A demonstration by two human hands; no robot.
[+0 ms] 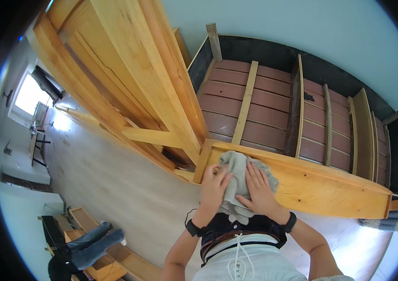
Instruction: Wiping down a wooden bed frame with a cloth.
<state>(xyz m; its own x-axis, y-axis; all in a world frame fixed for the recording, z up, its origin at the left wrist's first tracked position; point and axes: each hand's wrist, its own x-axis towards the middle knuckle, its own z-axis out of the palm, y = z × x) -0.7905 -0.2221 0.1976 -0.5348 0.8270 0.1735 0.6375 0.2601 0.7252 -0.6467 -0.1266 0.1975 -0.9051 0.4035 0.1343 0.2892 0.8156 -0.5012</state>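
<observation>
A crumpled grey cloth [238,174] lies over the top edge and upper face of a long, light-wood bed rail [330,194]. My left hand [214,186] is at the cloth's left edge, fingers bent and pinching it near the end of the rail. Over the cloth's right part, my right hand [258,188] rests palm down with its fingers stretched out. Part of the cloth hangs below my hands, in front of my waist. The wood under the cloth is hidden.
Behind the rail is a bed base [269,110] with reddish slats, wooden crosspieces and dark side boards. A large wooden headboard [128,70] stands upright at left. On the lower left, a person [91,246] in jeans is beside wooden furniture parts [133,262].
</observation>
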